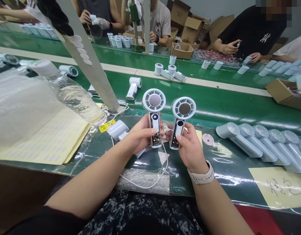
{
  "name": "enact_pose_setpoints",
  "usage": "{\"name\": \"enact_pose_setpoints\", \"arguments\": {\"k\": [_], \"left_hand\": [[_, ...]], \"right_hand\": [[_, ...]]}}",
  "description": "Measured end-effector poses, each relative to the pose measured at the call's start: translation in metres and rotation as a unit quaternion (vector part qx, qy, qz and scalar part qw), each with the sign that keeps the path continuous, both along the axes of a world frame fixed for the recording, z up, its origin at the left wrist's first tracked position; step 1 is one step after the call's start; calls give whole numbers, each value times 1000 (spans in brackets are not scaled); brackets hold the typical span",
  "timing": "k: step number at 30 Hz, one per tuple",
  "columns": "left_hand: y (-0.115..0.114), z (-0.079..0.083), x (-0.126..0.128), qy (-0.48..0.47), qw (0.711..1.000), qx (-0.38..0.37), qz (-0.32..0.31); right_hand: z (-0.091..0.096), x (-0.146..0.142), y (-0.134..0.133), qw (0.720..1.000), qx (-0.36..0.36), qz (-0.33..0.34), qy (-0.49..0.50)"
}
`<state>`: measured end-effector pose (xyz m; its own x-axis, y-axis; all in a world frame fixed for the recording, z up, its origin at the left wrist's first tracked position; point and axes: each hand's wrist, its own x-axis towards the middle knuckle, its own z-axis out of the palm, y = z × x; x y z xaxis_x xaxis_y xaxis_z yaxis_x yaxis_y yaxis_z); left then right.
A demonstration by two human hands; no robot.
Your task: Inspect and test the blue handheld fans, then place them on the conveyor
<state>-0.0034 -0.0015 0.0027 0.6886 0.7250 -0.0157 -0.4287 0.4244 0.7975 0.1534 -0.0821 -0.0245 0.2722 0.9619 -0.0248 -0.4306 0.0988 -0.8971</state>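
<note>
My left hand (143,134) is closed around the handle of a light-blue handheld fan (154,100), its thumb on the bare circuit board. That fan stands upright, its round display lit with "20", and a white cable (168,160) runs from its lower end. My right hand (191,147) grips a second handheld fan (184,109) beside it, slightly tilted, with its board exposed and its display dark. Both fan heads face me, a small gap apart. Behind my left wrist another fan (118,130) lies on the bench, partly hidden by the hand.
Several fans (257,138) lie in a row at right, near a handwritten yellow sheet (275,186). At left are a water bottle (77,98), label sheets (42,145) and a slanted metal post (91,62). Across the green conveyor (214,91), other people handle parts.
</note>
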Motion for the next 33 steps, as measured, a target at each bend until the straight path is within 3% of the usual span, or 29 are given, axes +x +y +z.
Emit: {"name": "enact_pose_setpoints", "arguments": {"k": [14,19,24,33], "left_hand": [[-1,3,1,45,998,25,33],[0,2,3,70,994,5,88],[0,4,0,39,996,58,63],[3,1,4,73,992,73,71]], "right_hand": [[-1,-3,-1,1000,0,-20,-18],[1,-2,-1,999,1,-32,-28],[1,-1,-3,1000,11,15,-21],[-7,-3,0,999,-13,-3,-39]]}}
